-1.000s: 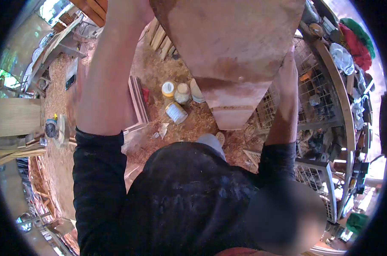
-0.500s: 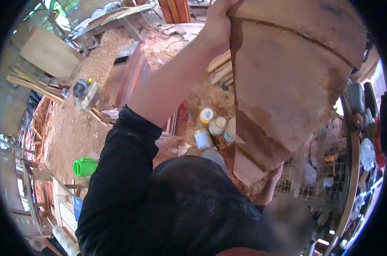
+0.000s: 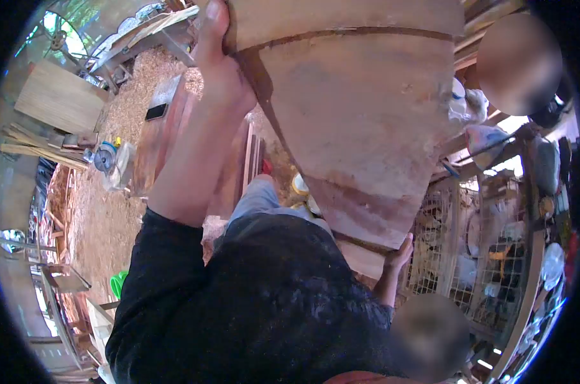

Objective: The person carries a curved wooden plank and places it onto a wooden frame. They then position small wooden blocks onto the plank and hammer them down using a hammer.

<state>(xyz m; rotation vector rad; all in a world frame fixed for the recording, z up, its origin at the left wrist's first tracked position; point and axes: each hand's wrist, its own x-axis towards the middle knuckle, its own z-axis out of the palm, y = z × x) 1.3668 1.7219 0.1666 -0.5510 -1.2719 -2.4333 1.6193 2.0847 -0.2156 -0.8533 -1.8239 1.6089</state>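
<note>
A large brown wooden panel [image 3: 360, 109] fills the upper middle of the view, tilted, with dark lines running across it and a narrower lower end. My left hand [image 3: 225, 80] grips its upper left edge, the thumb lying along the side. At the bottom corner my right hand [image 3: 399, 257] holds the narrow end, its fingers partly hidden behind the wood. Below the panel is my black top, and a leg in pale trousers [image 3: 258, 197] shows beside it.
A phone [image 3: 156, 112] lies on a reddish wooden block [image 3: 150, 144] to the left. Behind the panel, a white-lidded jar [image 3: 299, 184] is partly hidden. A green plastic container [image 3: 118, 283] stands lower left. Wire-mesh shelving [image 3: 453, 256] holds clutter at right. Shavings [image 3: 104, 221] cover the floor.
The panel and both hands have shifted left in view, with the left hand now farther out. The panel now covers most of the jars, and the pale-trousered leg shows more.
</note>
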